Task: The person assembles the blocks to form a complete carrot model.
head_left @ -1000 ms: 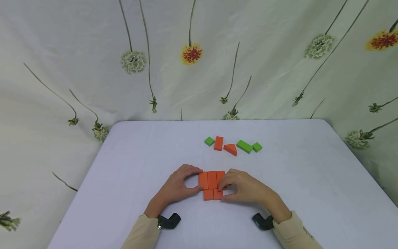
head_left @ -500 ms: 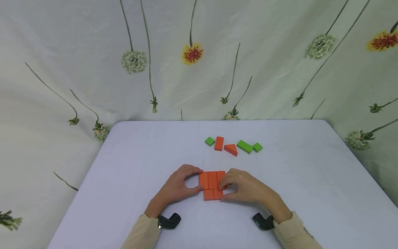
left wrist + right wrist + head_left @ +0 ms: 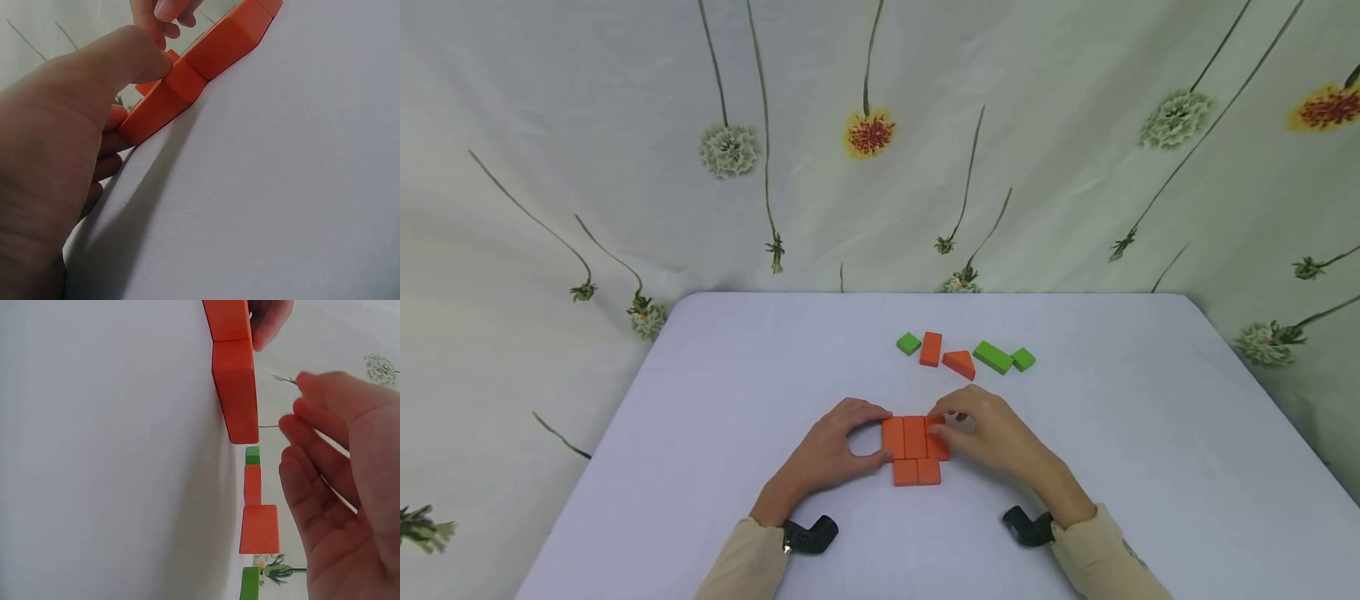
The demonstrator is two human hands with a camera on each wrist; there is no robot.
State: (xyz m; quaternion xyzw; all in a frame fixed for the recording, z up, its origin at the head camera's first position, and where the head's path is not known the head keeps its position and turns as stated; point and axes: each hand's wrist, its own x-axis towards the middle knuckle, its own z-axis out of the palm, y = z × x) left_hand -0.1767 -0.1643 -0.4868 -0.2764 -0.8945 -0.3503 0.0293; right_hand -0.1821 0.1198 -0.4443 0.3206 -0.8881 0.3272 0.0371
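Three orange rectangular blocks stand side by side in the middle of the table, with two smaller orange blocks, the left one (image 3: 906,472) and the right one (image 3: 928,472), against their near side. My left hand (image 3: 831,446) pinches the left orange block (image 3: 892,438) between thumb and fingers at its near and far ends. The middle block (image 3: 914,437) lies beside it. Over the right orange block (image 3: 942,450) hovers my right hand (image 3: 992,429), hiding part of it. In the right wrist view, its loosely bent fingers (image 3: 312,500) are apart from that block.
Behind the group lie a green cube (image 3: 908,343), an orange rectangular block (image 3: 931,349), an orange triangular block (image 3: 959,363), a long green block (image 3: 993,357) and another green cube (image 3: 1023,359). A flower-printed cloth (image 3: 805,200) hangs beyond the white table (image 3: 737,358).
My right hand has let go of the near right small block and risen away from it, moving to above the right rectangular block. My left hand keeps its grip.
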